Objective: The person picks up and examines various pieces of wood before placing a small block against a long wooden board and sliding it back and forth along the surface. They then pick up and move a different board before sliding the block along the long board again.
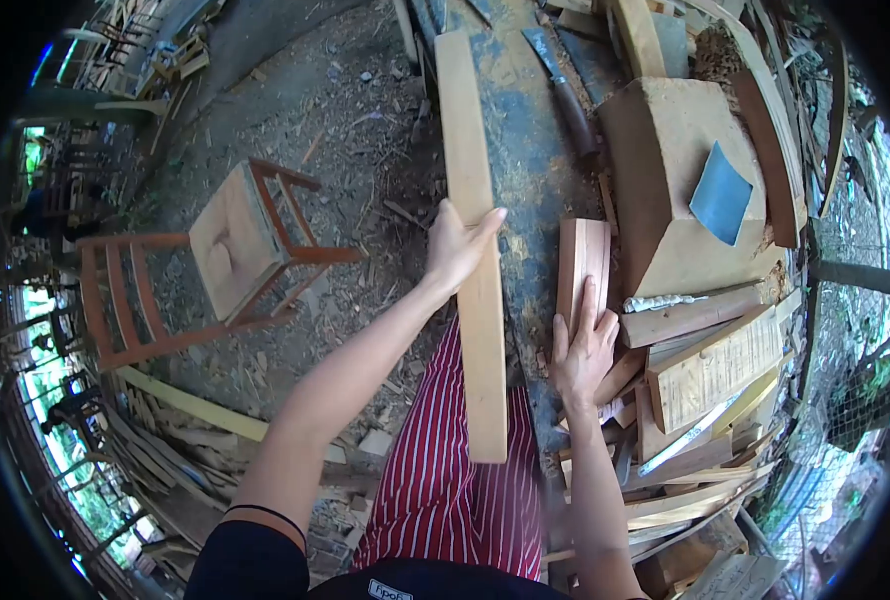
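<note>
My left hand [457,246] is closed around the middle of a long, pale wooden plank [485,370], its thumb across the upper face. The plank stretches from the workbench's far end back over my lap, along the bench's left edge. On the worn, dark workbench [525,160] lies a short, reddish wooden block [583,255]. My right hand [583,362] grips the near end of this block. Its index finger is laid along the top and its thumb is at the left side; the other fingers are partly curled at the right.
A chisel-like tool with a dark handle [573,110] lies farther up the bench. A large tan block [680,170] carries a sheet of grey-blue paper [721,194]. Stacked wood offcuts [715,370] crowd the right side. A wooden chair [245,240] lies tipped over on the shaving-strewn ground.
</note>
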`<state>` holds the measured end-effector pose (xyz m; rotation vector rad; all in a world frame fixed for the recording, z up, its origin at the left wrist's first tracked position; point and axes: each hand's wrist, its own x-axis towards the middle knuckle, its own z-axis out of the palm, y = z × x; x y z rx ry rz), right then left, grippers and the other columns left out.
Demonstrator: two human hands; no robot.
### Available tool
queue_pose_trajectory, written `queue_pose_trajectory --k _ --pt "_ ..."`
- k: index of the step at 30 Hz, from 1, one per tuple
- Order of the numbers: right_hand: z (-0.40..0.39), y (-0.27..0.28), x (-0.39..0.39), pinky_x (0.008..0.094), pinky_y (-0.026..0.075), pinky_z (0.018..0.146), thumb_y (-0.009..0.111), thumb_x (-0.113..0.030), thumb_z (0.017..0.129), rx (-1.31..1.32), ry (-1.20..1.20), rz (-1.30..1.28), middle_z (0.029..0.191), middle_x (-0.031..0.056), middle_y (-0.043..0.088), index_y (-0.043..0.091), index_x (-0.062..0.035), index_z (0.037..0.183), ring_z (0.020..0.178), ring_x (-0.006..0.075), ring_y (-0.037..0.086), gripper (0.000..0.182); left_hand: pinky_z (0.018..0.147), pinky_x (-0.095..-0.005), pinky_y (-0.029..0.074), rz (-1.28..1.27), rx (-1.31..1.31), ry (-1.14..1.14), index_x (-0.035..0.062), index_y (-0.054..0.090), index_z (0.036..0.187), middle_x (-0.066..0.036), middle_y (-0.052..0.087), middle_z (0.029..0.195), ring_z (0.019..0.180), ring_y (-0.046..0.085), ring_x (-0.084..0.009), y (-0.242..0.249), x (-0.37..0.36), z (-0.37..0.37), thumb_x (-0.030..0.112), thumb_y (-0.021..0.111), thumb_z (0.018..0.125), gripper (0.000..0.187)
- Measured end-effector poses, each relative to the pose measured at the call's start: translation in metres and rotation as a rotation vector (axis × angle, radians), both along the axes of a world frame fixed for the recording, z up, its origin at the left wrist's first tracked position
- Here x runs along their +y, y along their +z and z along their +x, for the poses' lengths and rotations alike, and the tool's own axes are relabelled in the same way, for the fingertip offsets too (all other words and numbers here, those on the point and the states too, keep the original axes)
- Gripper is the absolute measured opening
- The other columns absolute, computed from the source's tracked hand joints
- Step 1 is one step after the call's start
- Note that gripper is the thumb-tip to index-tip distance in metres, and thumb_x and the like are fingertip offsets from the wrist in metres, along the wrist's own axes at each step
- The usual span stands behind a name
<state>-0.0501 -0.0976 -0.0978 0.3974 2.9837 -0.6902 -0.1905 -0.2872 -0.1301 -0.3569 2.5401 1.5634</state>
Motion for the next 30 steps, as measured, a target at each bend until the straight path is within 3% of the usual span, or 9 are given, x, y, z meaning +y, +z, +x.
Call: queue_pose_trajectory --k 2,10,14,15,16,18,21,27,30 --pt "-0.001 -0.001 0.005 0.0453 0.046 0.078 0.064 -0.026 0.089 0.033 -0.031 -0.122 0.099 0.0181 0.046 0.033 -0.0178 0.152 0.091 0.0358 0.051 0.070 0.081 -0.0366 0.054 -0.060 -0.087 0.009 -0.0088 0.050 0.108 -0.024 0.065 0.101 0.092 0.068 -0.0269 0.011 0.013 0.001 0.042 0.077 0.082 0.063" --pt "-0.002 -0.001 0.007 0.0457 0.045 0.080 0.064 -0.025 0.089 0.043 -0.022 -0.129 0.098 0.0176 0.045 0.033 -0.0167 0.152 0.091 0.0358 0.050 0.070 0.089 -0.0382 0.052 -0.063 -0.055 0.072 -0.0130 0.043 0.119 -0.029 0.062 0.113 0.105 0.065 -0.0327 0.003 0.032 -0.027 0.045 0.076 0.081 0.077" --pt "-0.003 0.002 0.006 0.0457 0.045 0.080 0.064 -0.025 0.089 0.015 -0.029 -0.107 0.098 0.0174 0.046 0.033 -0.0165 0.152 0.091 0.0354 0.050 0.071 0.095 -0.0385 0.049 -0.022 -0.181 0.045 -0.0044 0.030 0.133 -0.026 0.059 0.120 0.109 0.062 -0.0313 0.004 0.036 -0.060 0.038 0.074 0.086 0.077" --pt "-0.003 0.002 0.006 0.0454 0.045 0.080 0.065 -0.024 0.089 0.010 -0.033 -0.123 0.098 0.0174 0.046 0.033 -0.0165 0.151 0.092 0.0352 0.050 0.071 0.098 -0.0376 0.047 0.036 -0.174 0.045 -0.0003 0.017 0.145 -0.025 0.057 0.125 0.113 0.060 -0.0315 0.003 0.037 -0.068 0.034 0.073 0.087 0.087" --pt "-0.002 0.002 0.007 0.0451 0.045 0.081 0.065 -0.024 0.088 0.004 -0.036 -0.137 0.098 0.0175 0.046 0.034 -0.0165 0.151 0.092 0.0350 0.050 0.071 0.098 -0.0376 0.047 0.034 -0.178 0.035 -0.0003 0.017 0.145 -0.025 0.057 0.125 0.113 0.060 -0.0315 0.002 0.040 -0.069 0.034 0.073 0.087 0.087" --pt "-0.001 0.002 0.009 0.0448 0.045 0.081 0.065 -0.023 0.088 0.008 -0.041 -0.147 0.098 0.0175 0.046 0.034 -0.0160 0.151 0.092 0.0348 0.050 0.070 0.101 -0.0363 0.045 -0.033 -0.157 0.069 0.0009 0.003 0.151 -0.026 0.054 0.130 0.118 0.057 -0.0309 -0.001 0.047 -0.070 0.033 0.073 0.087 0.100" --pt "0.002 0.005 0.010 0.0444 0.044 0.082 0.066 -0.022 0.088 0.038 -0.043 -0.182 0.098 0.0176 0.046 0.035 -0.0149 0.151 0.093 0.0347 0.049 0.071 0.104 -0.0360 0.042 -0.027 -0.175 0.078 0.0024 -0.005 0.153 -0.027 0.048 0.136 0.123 0.053 -0.0322 -0.002 0.052 -0.073 0.034 0.073 0.087 0.107" --pt "0.043 0.040 0.017 0.0443 0.043 0.085 0.068 -0.019 0.086 0.107 -0.034 -0.235 0.107 0.0210 0.048 0.037 -0.0093 0.149 0.097 0.0357 0.049 0.071 0.107 -0.0365 0.039 -0.213 -0.246 0.070 -0.0001 -0.005 0.152 -0.031 0.041 0.143 0.130 0.047 -0.0359 0.001 0.059 -0.077 0.037 0.072 0.087 0.107" --pt "0.059 0.049 0.018 0.0449 0.043 0.086 0.070 -0.018 0.085 0.114 -0.041 -0.283 0.109 0.0214 0.049 0.037 -0.0083 0.149 0.099 0.0366 0.049 0.073 0.108 -0.0365 0.038 -0.161 -0.256 0.062 -0.0007 -0.007 0.152 -0.032 0.041 0.142 0.131 0.047 -0.0361 0.003 0.060 -0.079 0.039 0.071 0.088 0.108"
